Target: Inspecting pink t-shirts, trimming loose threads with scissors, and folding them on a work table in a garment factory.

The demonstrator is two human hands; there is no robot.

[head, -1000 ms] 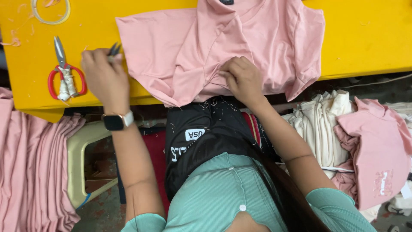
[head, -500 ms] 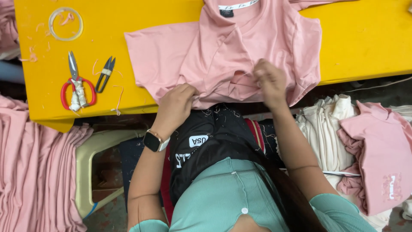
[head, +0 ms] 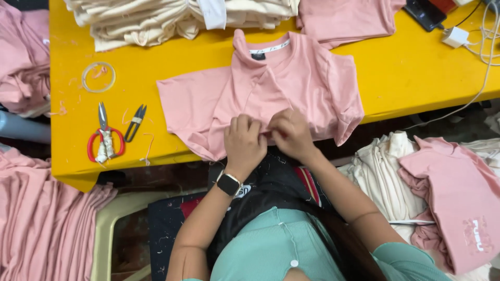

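A pink t-shirt [head: 271, 88] lies spread on the yellow table [head: 406, 67], collar pointing away from me. My left hand [head: 244, 140], with a dark watch on its wrist, and my right hand [head: 289, 132] are close together at the shirt's near hem, both pinching the pink fabric at the table's front edge. Red-handled scissors [head: 105, 140] and small black thread snips [head: 135, 122] lie on the table to the left of the shirt, apart from my hands.
A stack of cream garments [head: 172, 18] and a folded pink one [head: 344, 15] sit at the table's back. A tape ring [head: 99, 77] lies at the left. Pink shirts [head: 41, 224] hang at my left; cream and pink garments [head: 442, 182] pile at my right. A charger and cable [head: 458, 36] sit far right.
My left hand came off the thread snips on the table and moved right to the shirt hem. Both hands now meet there and pinch the fabric. The view has tilted up the table.
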